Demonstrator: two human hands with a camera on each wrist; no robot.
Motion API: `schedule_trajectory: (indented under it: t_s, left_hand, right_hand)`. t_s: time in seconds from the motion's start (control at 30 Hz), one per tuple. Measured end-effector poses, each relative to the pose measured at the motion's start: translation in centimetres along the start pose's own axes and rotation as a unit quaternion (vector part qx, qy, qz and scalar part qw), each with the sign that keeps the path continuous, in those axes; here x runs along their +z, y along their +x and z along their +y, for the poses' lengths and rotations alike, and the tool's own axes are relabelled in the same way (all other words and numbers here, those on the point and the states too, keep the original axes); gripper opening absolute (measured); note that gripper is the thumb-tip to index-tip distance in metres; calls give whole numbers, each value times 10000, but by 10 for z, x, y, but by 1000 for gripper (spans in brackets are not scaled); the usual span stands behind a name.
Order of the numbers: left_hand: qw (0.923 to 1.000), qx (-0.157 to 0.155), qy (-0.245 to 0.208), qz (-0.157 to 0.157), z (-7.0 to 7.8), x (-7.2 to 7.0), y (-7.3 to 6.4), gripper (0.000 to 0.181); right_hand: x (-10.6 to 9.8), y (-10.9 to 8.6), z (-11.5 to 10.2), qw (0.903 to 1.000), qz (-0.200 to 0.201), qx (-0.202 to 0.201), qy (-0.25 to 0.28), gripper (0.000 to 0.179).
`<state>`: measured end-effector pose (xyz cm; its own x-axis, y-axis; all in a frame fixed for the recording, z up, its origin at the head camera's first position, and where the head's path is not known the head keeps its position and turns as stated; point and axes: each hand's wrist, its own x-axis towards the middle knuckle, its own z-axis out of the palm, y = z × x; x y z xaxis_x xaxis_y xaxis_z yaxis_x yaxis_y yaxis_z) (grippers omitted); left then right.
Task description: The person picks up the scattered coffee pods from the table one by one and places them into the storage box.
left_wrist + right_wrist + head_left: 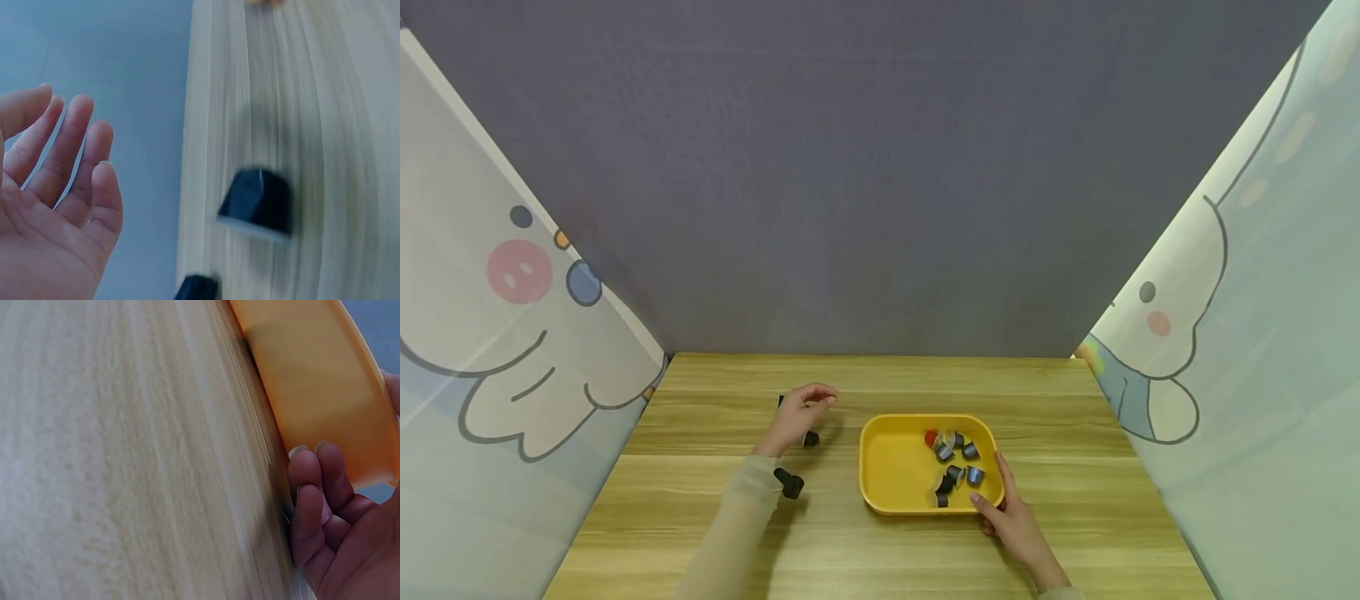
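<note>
My left hand [799, 417] hangs over the wood table left of the tray, its fingers loosely bent and holding nothing. Beside it a black coffee capsule [811, 438] rests on the table, with its pale rim showing in the left wrist view. A second dark capsule [197, 289] is cut off by that view's lower edge. My right hand [1011, 517] grips the front right corner of a yellow tray [891, 510], thumb at the rim and curled fingers against the outer wall. Inside, toward the right, lie several dark and blue-grey capsules [975, 476] and one red capsule [931, 437].
The wood table [700, 500] runs back to a dark grey wall [880, 208]. Printed cartoon panels [475, 333] stand along the left and right sides. A small black device [790, 483] is worn at the left wrist.
</note>
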<state>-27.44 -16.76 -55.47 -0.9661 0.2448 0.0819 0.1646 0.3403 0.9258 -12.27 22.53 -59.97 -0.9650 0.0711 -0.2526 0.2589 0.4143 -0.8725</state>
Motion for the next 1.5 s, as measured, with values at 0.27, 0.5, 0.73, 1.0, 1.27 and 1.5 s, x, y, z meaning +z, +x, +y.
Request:
schedule_trajectory:
  t_s: [0.27, 0.5, 0.73, 1.0, 1.27, 1.5]
  left_hand:
    - [9994, -195, 53, 263, -17, -21, -15, 26]
    - [9986, -418, 271, 177, -28, -25, -29, 23]
    - [9983, -551, 151, 137, -39, -21, -34, 29]
    - [9986, -438, 313, 15, -49, -19, -35, 28]
    - [9975, -274, 639, 94, -51, -15, -41, 27]
    - [9979, -461, 444, -5, -50, -13, -48, 27]
  right_hand:
    - [0, -1, -2, 9999, 9, 34, -97, 90]
    - [0, 0, -2, 10000, 0, 47, -36, 90]
    - [-1, -1, -2, 10000, -2, 44, -47, 90]
    - [-1, -2, -2, 10000, -2, 48, -39, 90]
    - [-1, -2, -3, 10000, 6, 62, 43, 90]
    - [0, -2, -4, 10000, -10, 96, -8, 90]
